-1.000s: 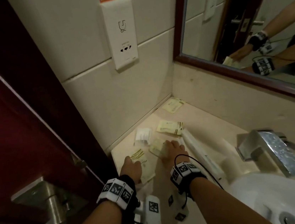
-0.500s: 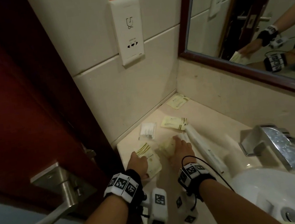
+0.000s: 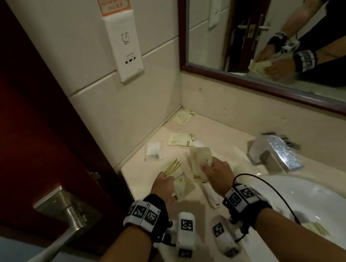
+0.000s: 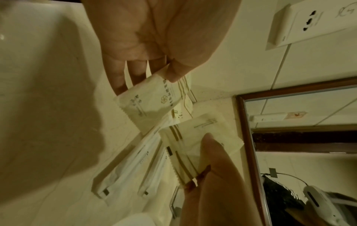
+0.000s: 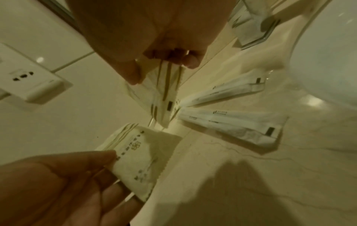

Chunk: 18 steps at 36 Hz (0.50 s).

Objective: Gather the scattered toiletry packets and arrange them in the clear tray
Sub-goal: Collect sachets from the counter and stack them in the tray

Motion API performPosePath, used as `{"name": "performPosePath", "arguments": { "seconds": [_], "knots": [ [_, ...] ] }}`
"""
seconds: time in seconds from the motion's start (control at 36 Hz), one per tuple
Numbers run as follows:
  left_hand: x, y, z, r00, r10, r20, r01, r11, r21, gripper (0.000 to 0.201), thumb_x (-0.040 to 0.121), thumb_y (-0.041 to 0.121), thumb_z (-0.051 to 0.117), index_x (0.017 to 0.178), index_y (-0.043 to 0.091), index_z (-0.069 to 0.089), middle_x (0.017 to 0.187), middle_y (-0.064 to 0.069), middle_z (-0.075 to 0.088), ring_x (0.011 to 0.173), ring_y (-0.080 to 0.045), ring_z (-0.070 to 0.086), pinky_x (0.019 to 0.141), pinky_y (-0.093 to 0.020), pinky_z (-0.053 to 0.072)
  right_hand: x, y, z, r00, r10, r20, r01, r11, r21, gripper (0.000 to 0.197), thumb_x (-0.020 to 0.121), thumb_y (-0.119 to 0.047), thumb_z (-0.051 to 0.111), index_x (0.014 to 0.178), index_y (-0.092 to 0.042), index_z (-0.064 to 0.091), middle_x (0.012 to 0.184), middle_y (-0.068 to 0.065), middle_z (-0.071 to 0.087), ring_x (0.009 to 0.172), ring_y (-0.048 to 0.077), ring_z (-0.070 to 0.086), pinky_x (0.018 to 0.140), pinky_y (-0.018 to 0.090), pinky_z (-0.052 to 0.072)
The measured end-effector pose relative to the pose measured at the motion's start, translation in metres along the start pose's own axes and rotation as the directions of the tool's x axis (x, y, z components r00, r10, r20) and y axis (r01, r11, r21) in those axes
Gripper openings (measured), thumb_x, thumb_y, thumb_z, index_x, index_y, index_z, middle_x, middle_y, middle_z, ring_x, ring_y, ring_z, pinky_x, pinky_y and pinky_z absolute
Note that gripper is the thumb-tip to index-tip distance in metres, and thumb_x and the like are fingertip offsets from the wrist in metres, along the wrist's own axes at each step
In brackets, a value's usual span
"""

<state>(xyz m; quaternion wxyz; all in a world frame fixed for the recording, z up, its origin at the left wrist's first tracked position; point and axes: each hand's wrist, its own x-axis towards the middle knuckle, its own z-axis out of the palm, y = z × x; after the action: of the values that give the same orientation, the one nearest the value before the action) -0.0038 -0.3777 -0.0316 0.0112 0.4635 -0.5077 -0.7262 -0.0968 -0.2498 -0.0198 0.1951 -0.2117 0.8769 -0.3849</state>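
My left hand (image 3: 168, 182) pinches a cream packet with gold stripes (image 3: 179, 181) between thumb and fingers (image 4: 123, 79), just above the counter. Close to its right, my right hand (image 3: 208, 166) grips a small stack of cream packets (image 3: 200, 162), thumb on top, seen edge-on in the right wrist view (image 5: 166, 88). Two long white packets (image 4: 131, 168) lie on the counter under the right hand. Further back lie a clear packet (image 3: 154, 151), a cream packet (image 3: 180, 139) and another in the corner (image 3: 184, 116). I cannot make out the clear tray.
The chrome faucet (image 3: 276, 154) and white basin (image 3: 319, 211) are to the right. A dark red door with a metal handle (image 3: 41, 258) stands close on the left. The tiled wall with a socket plate (image 3: 126, 47) and the mirror (image 3: 275, 31) bound the counter corner.
Both hands were down on packets on the counter; now each has lifted its packets off the surface. The right hand's stack has tilted up.
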Motion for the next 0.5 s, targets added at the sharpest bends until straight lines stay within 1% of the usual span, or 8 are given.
{"name": "performPosePath", "arguments": {
  "seconds": [0.06,0.14,0.19,0.28,0.33,0.39,0.44,0.5],
  "knots": [
    [-0.004,0.0,0.005,1.0,0.003,0.021,-0.004,1.0,0.019,0.029,0.097,0.009,0.037,0.123,0.011,0.048,0.125,-0.018,0.057,0.114,-0.038,0.056,0.079,-0.044,0.053,-0.008,0.0,-0.008,1.0,-0.011,-0.001,0.011,0.998,0.056,0.027,0.095,-0.032,0.048,0.098,-0.01,0.065,0.093,0.011,0.068,0.092,0.033,0.06,0.084,0.041,0.047],
    [-0.01,0.0,0.01,0.998,0.022,0.052,-0.025,0.997,0.07,0.026,0.097,0.009,0.037,0.12,0.013,0.048,0.126,-0.017,0.056,0.114,-0.038,0.056,0.077,-0.041,0.053,-0.014,0.001,-0.017,1.0,-0.005,0.012,0.004,0.993,0.118,0.029,0.093,-0.026,0.055,0.094,0.0,0.066,0.093,0.02,0.068,0.088,0.035,0.063,0.077,0.042,0.05],
    [-0.013,0.0,0.014,0.996,0.026,0.08,-0.033,0.996,0.088,0.027,0.096,0.009,0.038,0.122,0.012,0.048,0.126,-0.017,0.055,0.112,-0.037,0.056,0.076,-0.041,0.054,-0.015,0.006,-0.023,1.0,-0.003,0.006,0.002,0.988,0.152,0.029,0.092,-0.023,0.057,0.095,0.004,0.067,0.092,0.022,0.068,0.083,0.033,0.062,0.07,0.033,0.048],
    [-0.017,0.0,0.02,0.994,0.026,0.105,-0.035,0.996,0.086,0.03,0.096,0.009,0.038,0.124,0.01,0.047,0.125,-0.018,0.055,0.104,-0.035,0.058,0.065,-0.034,0.055,-0.019,0.008,-0.028,0.998,-0.035,0.042,0.029,0.989,0.147,0.016,0.09,-0.019,0.06,0.092,-0.004,0.067,0.086,0.01,0.065,0.08,0.024,0.06,0.061,0.018,0.045],
    [-0.017,-0.001,0.023,0.994,0.02,0.108,-0.03,0.996,0.087,0.03,0.096,0.009,0.038,0.125,0.011,0.048,0.126,-0.019,0.055,0.107,-0.036,0.058,0.064,-0.034,0.055,-0.021,0.009,-0.026,0.996,-0.053,0.067,0.045,0.992,0.121,0.006,0.088,-0.021,0.063,0.089,-0.015,0.062,0.087,0.006,0.065,0.083,0.023,0.061,0.069,0.026,0.049],
    [-0.019,-0.002,0.027,0.994,0.022,0.105,-0.033,0.995,0.098,0.03,0.096,0.009,0.038,0.123,0.011,0.049,0.125,-0.018,0.056,0.11,-0.038,0.058,0.065,-0.035,0.056,-0.021,0.011,-0.023,0.997,-0.039,0.062,0.032,0.994,0.1,0.011,0.084,-0.024,0.067,0.085,-0.023,0.056,0.087,0.002,0.065,0.082,0.021,0.062,0.074,0.033,0.051],
    [-0.02,-0.001,0.03,0.993,0.029,0.11,-0.04,0.994,0.097,0.028,0.095,0.009,0.039,0.121,0.011,0.05,0.124,-0.019,0.057,0.109,-0.038,0.059,0.068,-0.038,0.056,-0.022,0.012,-0.022,0.998,-0.03,0.061,0.022,0.993,0.12,0.017,0.083,-0.025,0.069,0.083,-0.028,0.052,0.08,-0.007,0.063,0.074,0.011,0.061,0.066,0.022,0.051],
    [-0.022,-0.001,0.032,0.992,0.034,0.124,-0.046,0.995,0.089,0.029,0.095,0.008,0.039,0.121,0.01,0.051,0.122,-0.019,0.059,0.105,-0.036,0.059,0.068,-0.037,0.056,-0.022,0.011,-0.021,0.997,-0.04,0.065,0.031,0.99,0.138,0.018,0.084,-0.025,0.068,0.082,-0.029,0.051,0.076,-0.013,0.059,0.068,0.002,0.057,0.058,0.011,0.044]
  ]
}}
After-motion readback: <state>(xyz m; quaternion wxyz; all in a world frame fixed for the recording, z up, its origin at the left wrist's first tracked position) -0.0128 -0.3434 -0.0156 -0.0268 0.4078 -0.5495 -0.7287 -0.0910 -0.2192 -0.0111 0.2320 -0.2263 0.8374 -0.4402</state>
